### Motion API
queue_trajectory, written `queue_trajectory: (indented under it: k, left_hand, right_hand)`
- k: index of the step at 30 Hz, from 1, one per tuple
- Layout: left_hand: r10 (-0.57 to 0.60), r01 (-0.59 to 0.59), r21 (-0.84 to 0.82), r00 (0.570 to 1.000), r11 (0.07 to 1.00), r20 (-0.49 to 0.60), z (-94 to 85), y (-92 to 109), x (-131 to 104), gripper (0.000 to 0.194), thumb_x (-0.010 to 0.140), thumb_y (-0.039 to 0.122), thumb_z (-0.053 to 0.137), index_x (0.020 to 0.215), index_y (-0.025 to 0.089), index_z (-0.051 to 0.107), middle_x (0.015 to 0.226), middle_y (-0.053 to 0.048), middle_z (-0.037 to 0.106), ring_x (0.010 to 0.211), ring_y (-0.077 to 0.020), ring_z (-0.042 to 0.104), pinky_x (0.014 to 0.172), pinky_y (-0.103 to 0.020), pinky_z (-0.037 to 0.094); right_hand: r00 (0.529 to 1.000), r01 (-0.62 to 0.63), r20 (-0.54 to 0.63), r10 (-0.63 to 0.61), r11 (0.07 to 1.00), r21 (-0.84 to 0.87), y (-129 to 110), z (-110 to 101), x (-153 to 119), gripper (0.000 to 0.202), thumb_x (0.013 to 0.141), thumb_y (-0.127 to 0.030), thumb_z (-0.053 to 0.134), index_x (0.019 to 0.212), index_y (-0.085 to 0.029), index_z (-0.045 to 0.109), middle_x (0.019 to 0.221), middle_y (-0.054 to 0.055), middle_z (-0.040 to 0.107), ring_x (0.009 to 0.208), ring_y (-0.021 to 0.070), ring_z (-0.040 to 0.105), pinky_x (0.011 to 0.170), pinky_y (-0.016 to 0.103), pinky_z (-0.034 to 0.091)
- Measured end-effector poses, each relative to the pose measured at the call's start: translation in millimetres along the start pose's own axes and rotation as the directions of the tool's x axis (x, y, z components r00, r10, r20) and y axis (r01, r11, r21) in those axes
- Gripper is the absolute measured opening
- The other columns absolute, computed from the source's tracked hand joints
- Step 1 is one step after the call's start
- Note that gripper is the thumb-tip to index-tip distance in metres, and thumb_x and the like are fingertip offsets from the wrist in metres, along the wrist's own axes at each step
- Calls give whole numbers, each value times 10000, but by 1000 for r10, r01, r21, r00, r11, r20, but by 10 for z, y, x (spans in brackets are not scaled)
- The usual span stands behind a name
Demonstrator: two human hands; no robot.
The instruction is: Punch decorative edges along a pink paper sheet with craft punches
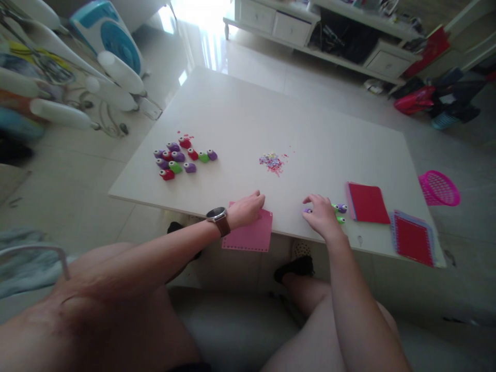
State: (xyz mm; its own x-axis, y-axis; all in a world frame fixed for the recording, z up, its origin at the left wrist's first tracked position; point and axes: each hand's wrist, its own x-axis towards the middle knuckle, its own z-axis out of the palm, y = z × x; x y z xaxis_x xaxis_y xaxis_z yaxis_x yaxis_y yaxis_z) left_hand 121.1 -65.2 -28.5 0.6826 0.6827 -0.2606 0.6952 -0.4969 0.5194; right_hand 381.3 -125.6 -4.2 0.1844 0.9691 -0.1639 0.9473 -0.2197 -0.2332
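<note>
My left hand (250, 208), with a wristwatch (217, 217) on its wrist, lies over the upper part of a pink sheet (251, 235). Its fingers are closed, apparently on the sheet. Small punched holes run along the sheet's edge, which hangs past the table's front. My right hand (320, 216) arches over the table with thumb and fingers apart. A purple craft punch (308, 211) shows between them; I see no firm grip on it. Beside this hand stand another purple punch (342, 208) and a green punch (340, 220), partly hidden by it.
Several red, green and purple punches (177, 156) stand at the table's left. A pile of paper confetti (272, 163) lies mid-table. A red stack of sheets (368, 203) and a hole-edged stack (414, 238) lie right. Beyond the right edge is a pink basket (439, 188).
</note>
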Motion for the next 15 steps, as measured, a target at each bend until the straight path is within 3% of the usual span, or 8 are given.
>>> queue_trajectory:
  k: [4,7,12,15]
  left_hand:
    - [48,-50,-39,998,998,-49,-3,-27,7,258,828,113,532,1066,209,554,1033,-52,649,940,-214,619,757,-323,457]
    - [61,-63,-48,997,997,-42,2,-51,12,200,823,115,525,980,216,598,1009,-47,644,885,-198,614,723,-310,438]
    - [56,-58,-45,998,997,-26,6,-75,20,95,820,155,555,860,207,624,969,-52,630,814,-189,599,675,-308,421]
    - [64,-65,-38,998,997,-27,-10,-67,14,94,815,156,569,868,206,630,966,-51,629,811,-188,601,682,-309,431]
  right_hand:
    - [979,156,71,-190,930,333,-271,30,-17,215,753,-104,608,937,-204,656,996,51,717,980,218,647,910,338,480]
    - [942,166,183,-280,866,471,-456,72,-35,274,733,-23,523,902,-205,638,951,22,737,946,177,663,906,302,481]
    - [917,90,285,-278,842,531,-542,191,-24,288,746,11,490,901,-195,619,911,28,754,906,170,688,910,310,496]
    - [947,96,207,-246,831,549,-524,251,10,348,772,-18,522,1053,-193,629,1122,73,739,1052,193,677,958,337,501]
